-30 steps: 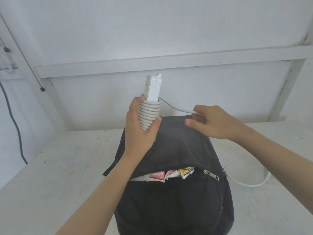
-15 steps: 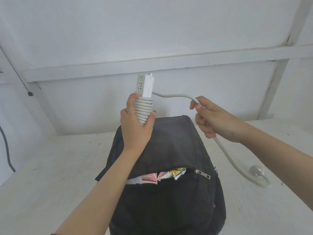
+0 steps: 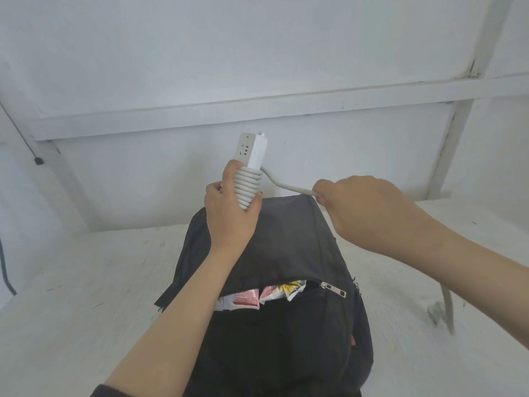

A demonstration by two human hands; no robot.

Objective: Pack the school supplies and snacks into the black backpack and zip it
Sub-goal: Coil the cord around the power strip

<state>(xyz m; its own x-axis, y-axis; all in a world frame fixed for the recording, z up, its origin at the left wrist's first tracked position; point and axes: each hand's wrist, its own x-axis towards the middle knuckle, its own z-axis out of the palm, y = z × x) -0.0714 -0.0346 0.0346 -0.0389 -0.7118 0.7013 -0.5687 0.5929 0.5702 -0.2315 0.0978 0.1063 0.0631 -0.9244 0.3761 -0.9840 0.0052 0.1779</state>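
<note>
A black backpack [image 3: 289, 242] lies on the white table [image 3: 86, 296] in front of me. Its front pocket is partly unzipped, and snack packets [image 3: 266, 295] stick out beside the zipper pull [image 3: 333, 289]. My left hand [image 3: 229, 213] grips a white power strip [image 3: 252, 150] upright above the bag's far end, with grey cord coils [image 3: 249, 184] wound round the strip's lower part. My right hand [image 3: 360, 204] pinches the free cord [image 3: 289, 187] just right of the coils. The cord's tail [image 3: 448, 310] hangs blurred at the right.
A white wall with a horizontal ledge [image 3: 257, 110] rises behind the table. A thin black cable [image 3: 20, 130] with a small clip runs down the wall at left. A dark cord [image 3: 5, 270] hangs at the far left edge.
My right hand has carried the free cord round and down to the right of the strip, adding to the winding. The loose tail has lifted off the table and swings.
</note>
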